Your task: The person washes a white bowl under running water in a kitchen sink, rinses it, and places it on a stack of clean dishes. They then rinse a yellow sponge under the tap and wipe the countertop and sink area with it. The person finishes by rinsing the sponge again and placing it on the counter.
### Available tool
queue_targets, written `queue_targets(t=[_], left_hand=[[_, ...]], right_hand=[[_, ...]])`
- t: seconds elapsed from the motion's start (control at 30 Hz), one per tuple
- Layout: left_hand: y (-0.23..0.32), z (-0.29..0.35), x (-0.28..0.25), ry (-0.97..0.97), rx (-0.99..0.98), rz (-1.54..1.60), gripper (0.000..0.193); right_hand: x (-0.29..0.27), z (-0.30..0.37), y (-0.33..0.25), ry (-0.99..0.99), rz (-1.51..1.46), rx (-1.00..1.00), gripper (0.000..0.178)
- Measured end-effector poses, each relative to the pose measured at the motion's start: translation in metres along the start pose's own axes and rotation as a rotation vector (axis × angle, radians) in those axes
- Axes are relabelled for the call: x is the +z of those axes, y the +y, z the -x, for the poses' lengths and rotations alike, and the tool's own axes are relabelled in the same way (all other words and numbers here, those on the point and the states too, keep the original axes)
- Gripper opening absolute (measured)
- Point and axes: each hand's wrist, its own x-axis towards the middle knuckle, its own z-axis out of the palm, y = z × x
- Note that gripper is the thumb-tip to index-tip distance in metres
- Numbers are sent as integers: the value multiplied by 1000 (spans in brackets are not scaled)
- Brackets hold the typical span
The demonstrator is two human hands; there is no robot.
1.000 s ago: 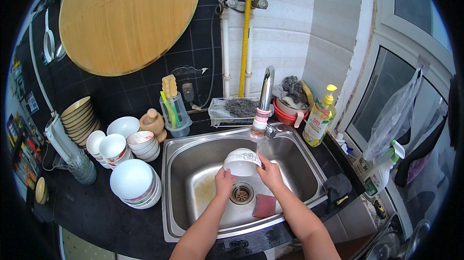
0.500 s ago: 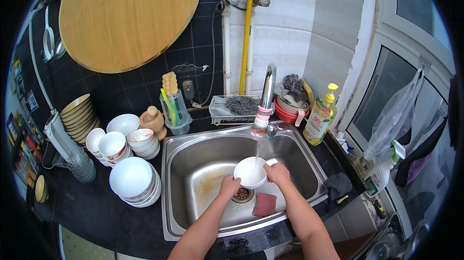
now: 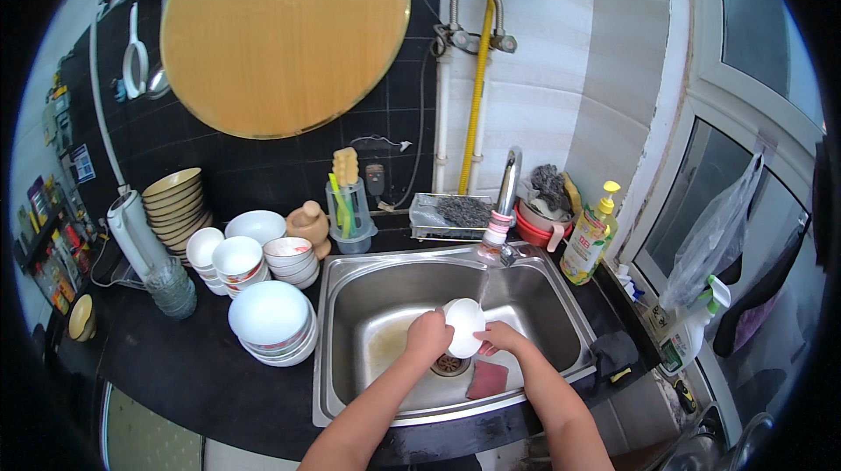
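Over the middle of the sink [image 3: 350, 331], both hands hold a white bowl [image 3: 464, 326] tilted on its side under the thin stream from the tap [image 3: 506, 199]: the left hand [image 3: 427, 337] is curled round its left rim, the right hand [image 3: 498, 337] is cupped against its right side with fingers closed on it. Below the bowl lies the drain [image 3: 449, 366], and a red pad [image 3: 487, 379] lies just right of the drain; the rest of the sink floor is bare steel, walled on all four sides. Left of the sink, the black table [image 3: 166, 366] carries stacks of white bowls [image 3: 272, 318] right up against the sink's rim, with a stack of tan bowls [image 3: 175, 204] further left. Right of the tap stands a yellow bottle [image 3: 589, 243] with a coloured label, touching a red tub [image 3: 534, 226]. A white spray bottle [image 3: 692, 331] with a green trigger stands at the sink's far right, near the window.
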Motion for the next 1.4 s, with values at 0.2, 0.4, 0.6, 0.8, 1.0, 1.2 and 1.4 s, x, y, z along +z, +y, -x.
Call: queue_targets(t=[0.2,0.4,0.6,0.8,1.0,1.2,1.4], left_hand=[[-20,19,-58,142,323,-182,47],[-32,49,-104,337,414,-234,47],[-48,56,-125,448,416,-341,20],[-41,65,-153,517,479,-273,18],[-24,64,-198,629,582,-225,19],[-26,69,-202,635,543,-260,23],[-65,79,-144,316,214,-130,11]], right_hand=[[20,17,-37,-1,-37,-284,24],[46,62,-94,448,384,-525,23],[67,95,-125,696,546,-744,23],[74,117,-148,890,692,-1013,23],[73,137,-183,1022,737,-1143,14],[84,134,-187,1069,646,-1140,16],[110,88,-128,665,657,-536,23]])
